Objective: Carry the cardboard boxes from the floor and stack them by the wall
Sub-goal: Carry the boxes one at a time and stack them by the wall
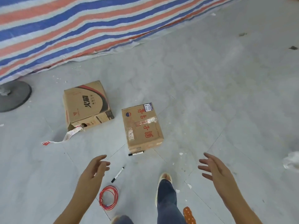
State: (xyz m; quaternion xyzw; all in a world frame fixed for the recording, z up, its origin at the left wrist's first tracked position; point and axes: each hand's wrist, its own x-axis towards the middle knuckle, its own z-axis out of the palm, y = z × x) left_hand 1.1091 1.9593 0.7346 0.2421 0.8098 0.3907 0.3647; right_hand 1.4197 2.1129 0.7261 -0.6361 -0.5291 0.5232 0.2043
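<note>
Boxes: black-print box (87, 104) torn open; red-print box (142, 126) taped | hands empty

1. The tarp (80, 29) carries diagonal stripes of blue, red-orange and pale grey-white.
2. The floor (210, 94) is pale grey, flecked with white.
3. The left box (85, 104) is tan cardboard with black lettering and a black-and-red curved band.
4. The right box (142, 128) is tan with red characters and a blue-and-white label.
5. Its torn tape strip (64, 138) is white with red print.
6. Two markers (117, 174) are white with black caps.
7. The wire coil (108, 198) is red.
8. The trouser leg (166, 199) is dark blue denim.
9. The round base (14, 97) is dark grey.
</note>
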